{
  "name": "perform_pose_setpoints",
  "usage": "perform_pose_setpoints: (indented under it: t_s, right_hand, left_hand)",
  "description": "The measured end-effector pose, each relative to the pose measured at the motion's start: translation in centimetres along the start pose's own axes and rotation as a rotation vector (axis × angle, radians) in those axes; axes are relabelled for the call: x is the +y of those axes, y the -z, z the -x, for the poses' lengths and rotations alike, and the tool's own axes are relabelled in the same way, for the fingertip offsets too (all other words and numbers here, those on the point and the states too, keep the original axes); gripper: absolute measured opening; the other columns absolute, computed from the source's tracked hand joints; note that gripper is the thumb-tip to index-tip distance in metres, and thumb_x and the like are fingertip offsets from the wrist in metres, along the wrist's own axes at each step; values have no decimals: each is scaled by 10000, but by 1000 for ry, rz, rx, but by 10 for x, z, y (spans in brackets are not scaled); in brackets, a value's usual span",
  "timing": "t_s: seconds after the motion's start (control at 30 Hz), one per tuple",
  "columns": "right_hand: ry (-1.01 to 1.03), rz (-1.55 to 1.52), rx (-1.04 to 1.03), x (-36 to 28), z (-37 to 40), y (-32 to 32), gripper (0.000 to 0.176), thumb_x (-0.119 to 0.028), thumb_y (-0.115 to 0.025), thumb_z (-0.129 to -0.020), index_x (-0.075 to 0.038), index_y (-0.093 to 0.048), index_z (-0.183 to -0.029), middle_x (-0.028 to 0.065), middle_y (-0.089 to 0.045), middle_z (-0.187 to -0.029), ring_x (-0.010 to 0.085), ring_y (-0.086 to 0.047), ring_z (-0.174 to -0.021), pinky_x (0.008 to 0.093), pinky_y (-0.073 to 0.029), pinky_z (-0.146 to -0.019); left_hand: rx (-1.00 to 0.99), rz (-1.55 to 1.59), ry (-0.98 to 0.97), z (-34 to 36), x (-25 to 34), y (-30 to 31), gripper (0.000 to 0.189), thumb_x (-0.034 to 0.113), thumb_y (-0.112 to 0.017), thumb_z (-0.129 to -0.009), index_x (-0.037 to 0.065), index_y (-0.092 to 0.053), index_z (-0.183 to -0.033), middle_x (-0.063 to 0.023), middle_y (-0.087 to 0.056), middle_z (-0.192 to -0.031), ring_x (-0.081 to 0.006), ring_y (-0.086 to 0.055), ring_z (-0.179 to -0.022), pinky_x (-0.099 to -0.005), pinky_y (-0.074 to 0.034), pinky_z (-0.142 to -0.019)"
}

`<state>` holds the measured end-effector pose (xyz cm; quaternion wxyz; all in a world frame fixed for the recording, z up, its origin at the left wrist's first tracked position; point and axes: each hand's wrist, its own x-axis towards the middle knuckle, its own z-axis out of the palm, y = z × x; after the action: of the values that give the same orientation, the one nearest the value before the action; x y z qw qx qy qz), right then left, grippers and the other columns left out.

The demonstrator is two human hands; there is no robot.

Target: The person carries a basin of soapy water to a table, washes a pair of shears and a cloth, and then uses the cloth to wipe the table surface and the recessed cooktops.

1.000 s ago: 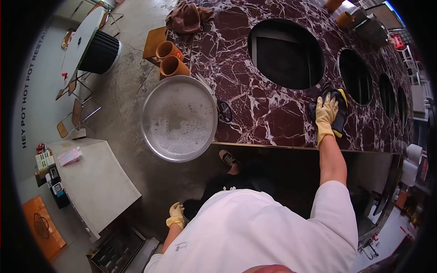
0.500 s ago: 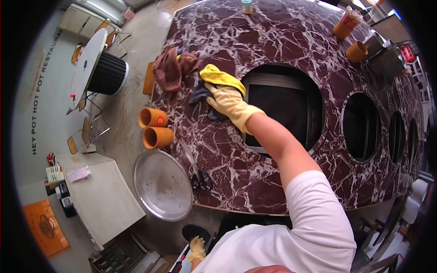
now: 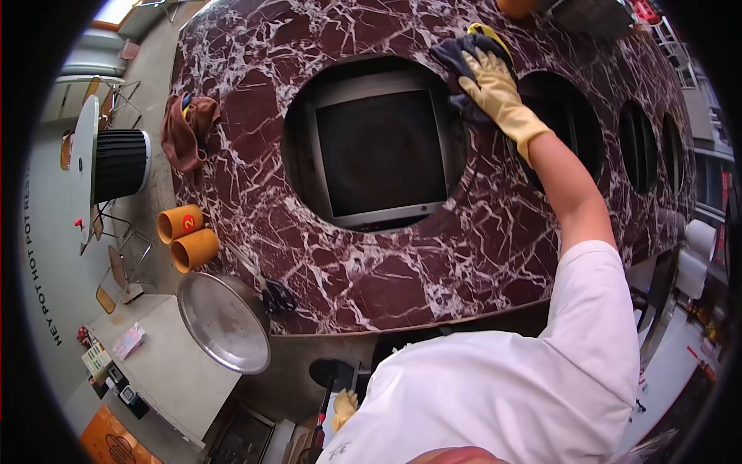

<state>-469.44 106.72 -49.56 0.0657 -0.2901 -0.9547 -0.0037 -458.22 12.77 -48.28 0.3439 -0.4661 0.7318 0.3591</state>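
Note:
My right hand (image 3: 492, 87), in a cream rubber glove, presses flat with fingers spread on a dark cloth (image 3: 456, 56) with a yellow cloth (image 3: 488, 32) folded at its far side. Both cloths lie on the dark red, white-veined marble tabletop (image 3: 371, 271), between a large round opening (image 3: 382, 155) and a smaller one (image 3: 576, 116) that the hand's wrist overlaps. Low by my body hangs my left hand (image 3: 345, 407), also gloved, its fingers loose and apart with nothing seen in them; my shirt hides part of it.
A brown cloth (image 3: 185, 131) is bunched at the table's left edge. Two orange-brown cups (image 3: 193, 249) and a round metal basin (image 3: 224, 321) stand nearer, beside black-handled scissors (image 3: 278, 296). More openings (image 3: 638, 147) line the right. A grey-topped cabinet (image 3: 174, 363) is at lower left.
My right hand has slid the dark and yellow cloths rightward, past the large opening. My view has shifted right, and my left hand stays low by my body.

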Motion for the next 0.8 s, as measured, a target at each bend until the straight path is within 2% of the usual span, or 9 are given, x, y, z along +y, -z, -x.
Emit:
perform_pose_setpoints:
  t_s: [0.1,0.13,0.2,0.33,0.5,0.53,0.6,0.73,0.8]
  right_hand:
    - [10,-52,-54,-54,137,35,768,-523,-613,-1036,-105,-463,-1661,238,-399,-1718,459,-355,-1587,508,-190,-1350]
    - [19,-56,-71,-74,169,46,767,-508,-636,-1025,-100,-474,-1654,250,-403,-1711,471,-356,-1583,515,-186,-1351]
    - [-1,-118,-50,-119,225,54,793,-502,-658,-1000,-78,-480,-1646,263,-403,-1705,480,-353,-1582,553,-165,-1351]
    - [88,-355,27,-237,297,55,823,-505,-688,-953,-46,-514,-1613,272,-411,-1703,494,-298,-1613,609,-130,-1349]
    - [377,-671,-150,-348,372,56,633,-383,-610,-1018,-100,-563,-1582,190,-372,-1754,414,-266,-1651,558,-119,-1377]
    - [375,-725,-73,-338,384,44,656,-352,-685,-974,-116,-569,-1575,199,-440,-1707,406,-332,-1623,529,-208,-1360]
    - [269,-701,-110,-257,413,55,643,-336,-694,-963,-133,-583,-1564,198,-467,-1683,399,-356,-1609,521,-232,-1351]
    - [-135,-247,18,-5,510,98,674,-395,-773,-914,-219,-608,-1544,172,-508,-1647,401,-415,-1563,565,-292,-1313]
    - [-370,61,20,137,559,75,738,-497,-714,-969,-278,-497,-1640,191,-454,-1694,414,-385,-1584,575,-236,-1324]
  left_hand:
    - [-24,84,-19,2,-3,-7,448,130,-583,-1093,-6,-566,-1519,-227,-709,-1360,-293,-737,-1154,-343,-601,-967]
    - [-113,68,-106,-15,-11,-13,474,165,-563,-1110,5,-536,-1556,-252,-672,-1432,-336,-704,-1262,-417,-583,-1068]
    - [-109,82,-230,-33,-33,-27,482,162,-548,-1116,16,-521,-1575,-254,-664,-1454,-341,-709,-1247,-442,-572,-1083]
    - [-155,102,-276,2,-58,-46,457,148,-533,-1130,25,-528,-1569,-240,-661,-1462,-332,-711,-1243,-429,-563,-1096]
    - [-121,-29,-291,17,-104,-25,424,159,-517,-1151,26,-548,-1552,-219,-686,-1446,-300,-730,-1221,-397,-571,-1064]
    - [-96,-70,-259,13,-114,-14,429,163,-518,-1149,25,-548,-1554,-214,-695,-1436,-300,-736,-1211,-397,-573,-1061]
    - [-92,-85,-246,23,-123,2,418,165,-523,-1141,23,-568,-1531,-207,-721,-1392,-294,-751,-1158,-403,-584,-1038]
    - [-80,-150,-220,43,-145,3,412,165,-521,-1140,23,-573,-1524,-205,-724,-1385,-293,-753,-1147,-406,-586,-1034]
    - [-71,-136,-194,65,-166,-10,409,165,-521,-1140,23,-576,-1520,-204,-726,-1382,-292,-754,-1141,-407,-586,-1032]
